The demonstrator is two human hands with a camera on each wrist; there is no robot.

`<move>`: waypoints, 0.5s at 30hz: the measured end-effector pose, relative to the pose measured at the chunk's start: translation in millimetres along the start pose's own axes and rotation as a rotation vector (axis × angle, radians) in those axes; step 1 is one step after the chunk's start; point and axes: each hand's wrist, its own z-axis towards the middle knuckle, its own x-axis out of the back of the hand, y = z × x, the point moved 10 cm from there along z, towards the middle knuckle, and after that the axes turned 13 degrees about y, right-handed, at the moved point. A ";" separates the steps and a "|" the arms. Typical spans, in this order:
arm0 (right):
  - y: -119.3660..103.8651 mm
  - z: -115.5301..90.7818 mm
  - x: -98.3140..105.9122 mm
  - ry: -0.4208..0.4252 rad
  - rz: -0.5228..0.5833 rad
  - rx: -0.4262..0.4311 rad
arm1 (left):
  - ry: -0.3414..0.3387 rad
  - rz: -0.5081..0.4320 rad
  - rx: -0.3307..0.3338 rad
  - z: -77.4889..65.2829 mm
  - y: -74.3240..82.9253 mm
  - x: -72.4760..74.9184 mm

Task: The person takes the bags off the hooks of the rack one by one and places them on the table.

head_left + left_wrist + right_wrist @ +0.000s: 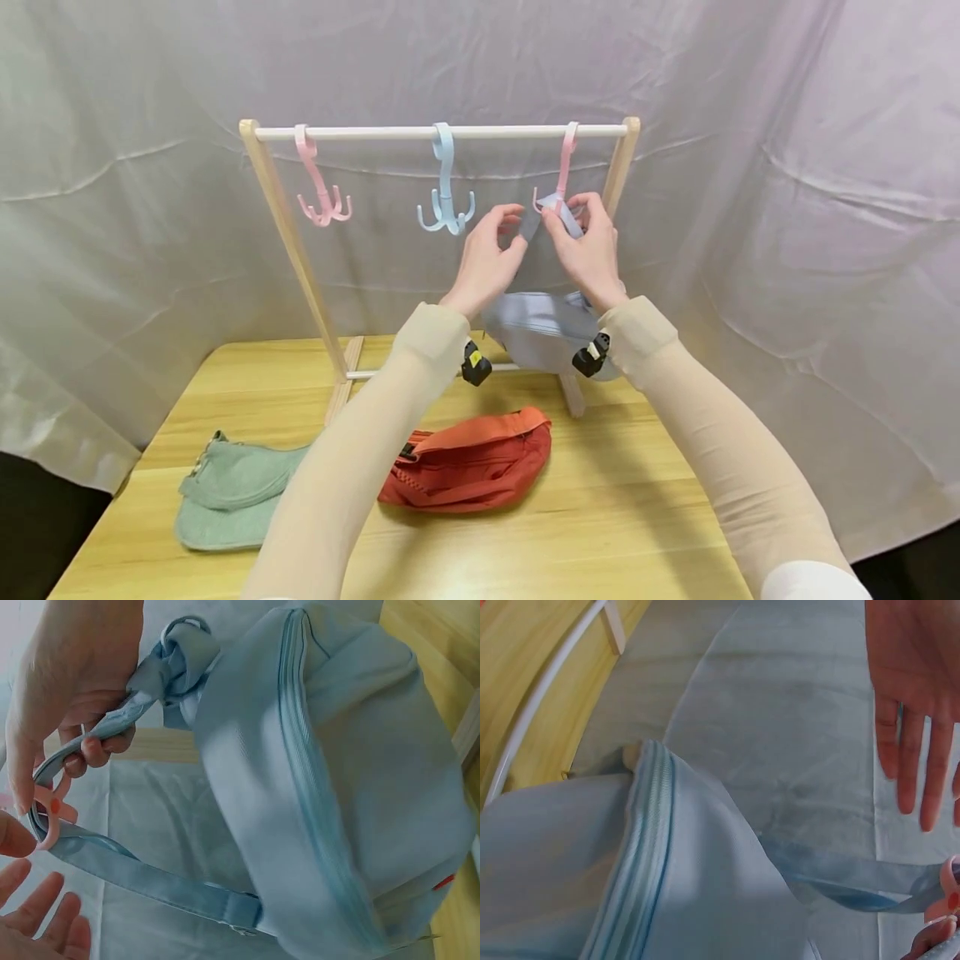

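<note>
A light blue bag point(536, 321) with a zipper hangs by its strap point(157, 881) from the right pink hook hanger point(565, 167). My left hand point(486, 254) holds the strap just left of the hook, thumb and curled fingers about it in the left wrist view. The strap passes over the pink hook tip point(49, 817). My right hand point(588, 250) is at the hook's other side; in the right wrist view its fingers point(911, 750) extend straight, apart from the strap. A knotted strap end with a ring point(184, 656) sits at the bag's corner.
The wooden rack point(288, 237) has a white top rail point(360, 133), bearing a blue hook hanger point(445, 179) mid-rail and another pink one point(318, 179) at left. On the table point(600, 533) lie a red bag point(480, 467) and a green bag point(232, 492). Grey curtain point(750, 250) hangs behind.
</note>
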 end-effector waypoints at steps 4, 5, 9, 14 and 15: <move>-1.0 2.7 2.6 0.011 0.042 -0.014 | 0.023 0.013 -0.033 6.4 6.9 1.5; -0.9 2.9 2.7 0.007 0.054 -0.019 | 0.017 0.007 -0.032 7.3 7.4 1.2; 1.4 0.9 -0.2 -0.030 0.128 -0.048 | -0.015 -0.030 -0.004 6.5 3.3 -0.6; 4.1 -2.3 -3.9 -0.065 0.274 -0.104 | -0.055 -0.091 0.055 4.5 -5.5 -3.8; 3.6 -2.4 -4.6 -0.071 0.305 -0.113 | -0.056 -0.108 0.061 5.0 -5.9 -3.5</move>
